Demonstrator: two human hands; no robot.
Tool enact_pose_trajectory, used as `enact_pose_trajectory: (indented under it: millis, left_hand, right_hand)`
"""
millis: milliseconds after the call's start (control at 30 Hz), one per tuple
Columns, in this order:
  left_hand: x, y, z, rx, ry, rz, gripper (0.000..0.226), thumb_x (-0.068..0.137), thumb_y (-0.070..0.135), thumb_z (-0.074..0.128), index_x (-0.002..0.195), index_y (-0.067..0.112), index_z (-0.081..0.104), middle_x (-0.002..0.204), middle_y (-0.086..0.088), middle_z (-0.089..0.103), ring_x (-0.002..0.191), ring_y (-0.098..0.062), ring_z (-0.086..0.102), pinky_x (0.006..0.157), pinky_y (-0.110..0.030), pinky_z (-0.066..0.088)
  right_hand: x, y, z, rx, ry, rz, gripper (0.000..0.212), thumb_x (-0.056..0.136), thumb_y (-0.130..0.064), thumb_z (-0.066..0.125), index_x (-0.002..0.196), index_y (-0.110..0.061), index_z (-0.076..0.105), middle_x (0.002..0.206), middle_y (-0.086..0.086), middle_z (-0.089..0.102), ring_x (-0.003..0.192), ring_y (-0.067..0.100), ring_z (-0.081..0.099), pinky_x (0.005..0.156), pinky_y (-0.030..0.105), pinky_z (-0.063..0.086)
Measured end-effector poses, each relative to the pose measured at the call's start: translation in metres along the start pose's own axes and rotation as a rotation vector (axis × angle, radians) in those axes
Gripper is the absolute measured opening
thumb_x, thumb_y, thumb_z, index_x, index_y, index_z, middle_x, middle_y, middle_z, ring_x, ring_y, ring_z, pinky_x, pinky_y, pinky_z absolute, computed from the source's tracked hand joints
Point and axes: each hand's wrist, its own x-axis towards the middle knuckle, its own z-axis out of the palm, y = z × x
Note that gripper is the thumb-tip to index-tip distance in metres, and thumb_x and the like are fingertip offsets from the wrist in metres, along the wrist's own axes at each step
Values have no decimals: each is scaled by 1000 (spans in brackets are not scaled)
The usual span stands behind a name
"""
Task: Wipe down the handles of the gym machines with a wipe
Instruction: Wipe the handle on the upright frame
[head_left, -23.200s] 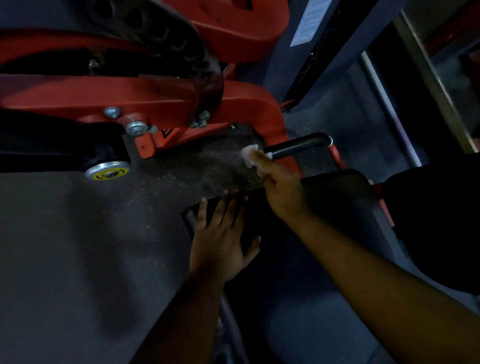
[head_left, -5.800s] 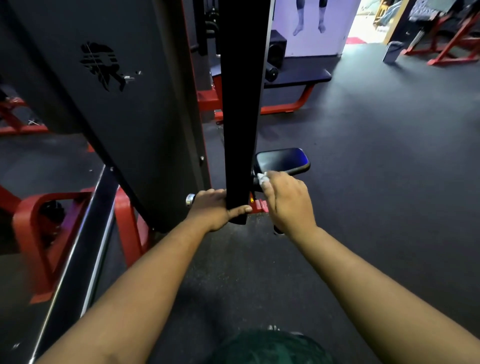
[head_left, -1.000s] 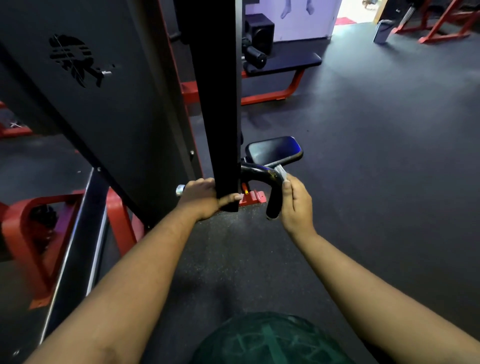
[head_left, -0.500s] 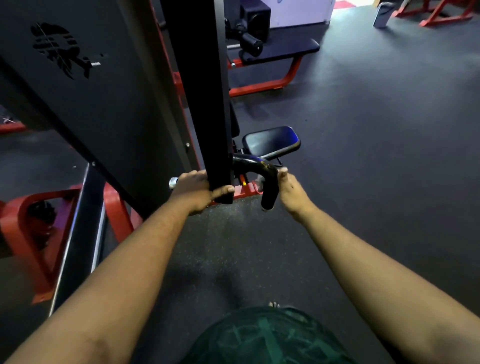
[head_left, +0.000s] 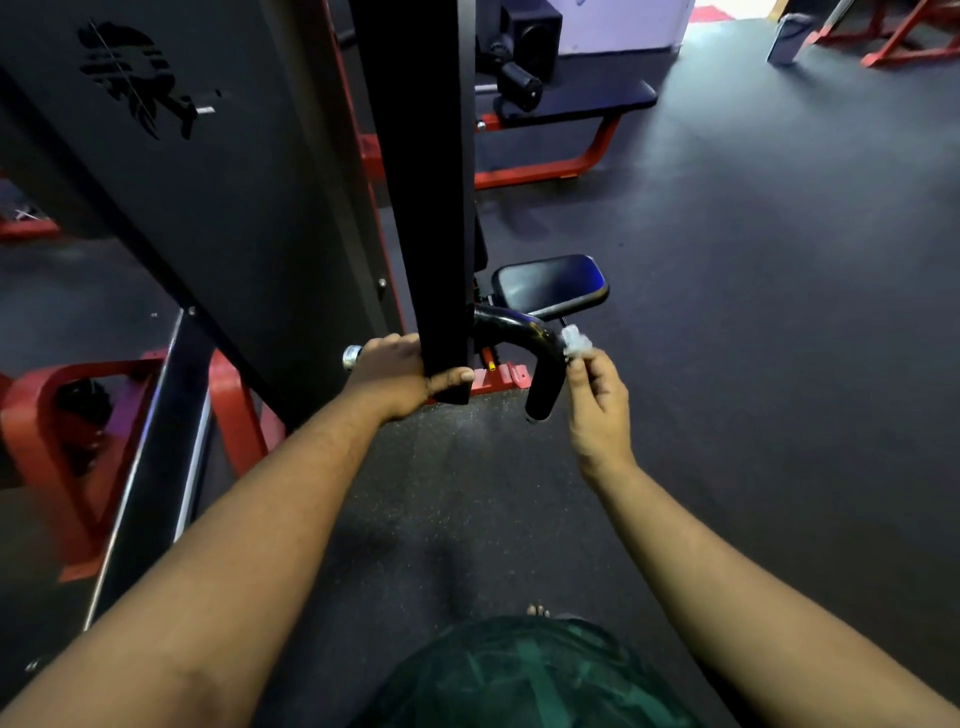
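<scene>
**Wipe at the curved handle, left hand on the post**

We look down on dark rubber floor (head_left: 753, 322) that fills most of the view. At ten o'clock stands the machine's large black panel (head_left: 197, 197), bearing a cut-out logo, and beside it at twelve o'clock the black upright post (head_left: 421, 171) comes down to the middle of the view. Red frame tubing (head_left: 57, 415) sits at nine o'clock, and a flat bench with red legs (head_left: 566, 104) lies at one o'clock, well apart from us.

Just right of the post's lower end we see a small black seat pad (head_left: 550, 283), and below it the curved black handle (head_left: 535, 358), which bends from the post and points down toward us.

Our left hand (head_left: 395, 376) clenches the bottom of the post, thumb laid across its front face. Our right hand (head_left: 597, 400) sits just right of the handle, its thumb and fingertips pinching the small white wipe (head_left: 575, 344). The wipe is at the handle's outer bend; we cannot tell whether it touches.
</scene>
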Motion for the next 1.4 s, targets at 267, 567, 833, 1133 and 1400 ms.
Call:
enact_pose_trajectory:
  millis: [267,567,833,1133,1400]
  left_hand:
    - [7,-4,2,63,13,32,117,67,97,10,140,17,55,133,-7,61,122,-28,54,103,-41,42]
    - [14,-10,11,51,28,35,110,72,97,14,144,23,53,136,-3,60,123,-27,54,103,-41,42]
    - [7,-2,5,23,26,36,112,70,96,15,147,22,49,137,-4,60,124,-27,53,103,-40,40]
    - [5,-4,6,26,11,46,118,65,98,9,151,25,47,142,-2,57,129,-25,51,108,-40,37]
    - [9,-9,8,43,12,57,119,65,99,8,147,24,51,139,-2,59,126,-26,51,105,-40,38]
  right_hand:
    - [13,-29,24,-439,-68,-483,43,100,0,52,140,-12,60,151,1,51,143,20,46,116,34,40]
    - [19,-14,5,-970,-111,-894,44,100,-1,50,139,-17,62,155,8,47,142,28,47,110,48,44]
    - [8,-13,-8,-649,-29,-714,36,98,4,54,124,-13,73,149,7,54,131,22,59,98,39,56]
    - [-1,-7,12,-313,137,-195,33,109,-16,46,138,-14,60,134,-10,64,125,-2,57,107,23,45]
    - [2,-1,15,32,42,152,29,110,-23,41,122,-29,67,121,-12,70,119,6,62,106,34,46]
